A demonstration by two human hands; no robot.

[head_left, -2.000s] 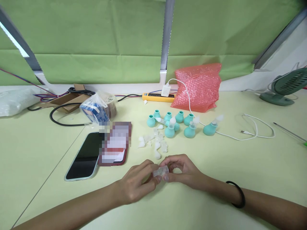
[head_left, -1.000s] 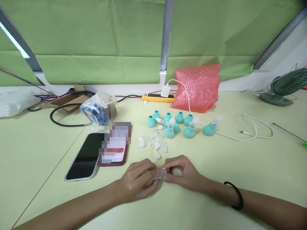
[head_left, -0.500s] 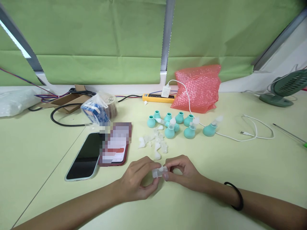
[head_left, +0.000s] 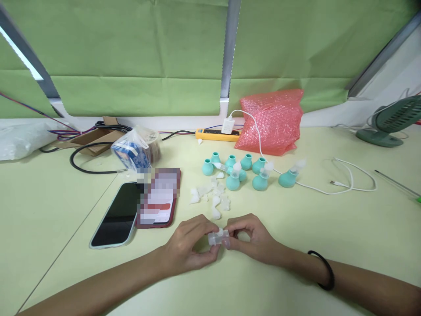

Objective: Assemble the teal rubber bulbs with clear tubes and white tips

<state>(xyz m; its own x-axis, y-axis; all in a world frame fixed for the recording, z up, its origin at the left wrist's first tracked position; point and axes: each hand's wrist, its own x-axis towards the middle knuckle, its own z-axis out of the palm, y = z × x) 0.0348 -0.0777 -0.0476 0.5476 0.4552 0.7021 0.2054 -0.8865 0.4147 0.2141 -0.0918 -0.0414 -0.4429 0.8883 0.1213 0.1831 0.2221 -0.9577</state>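
Observation:
Between my two hands is a small translucent plastic piece, lying sideways near the front of the table. My left hand pinches its left end between thumb and fingers. The thumb and forefinger of my right hand close on its right end. Just beyond lie several loose whitish translucent parts. Behind them stand several teal bulbs with open necks. Some nearer teal bulbs have a translucent tip in the neck. One bulb with a tip appears to lie on its side among them.
Two phones lie left of the hands. Farther back are a bagged blue pack, a yellow power strip and a red bubble-wrap bag. On the right are a white cable, a screwdriver and a green fan.

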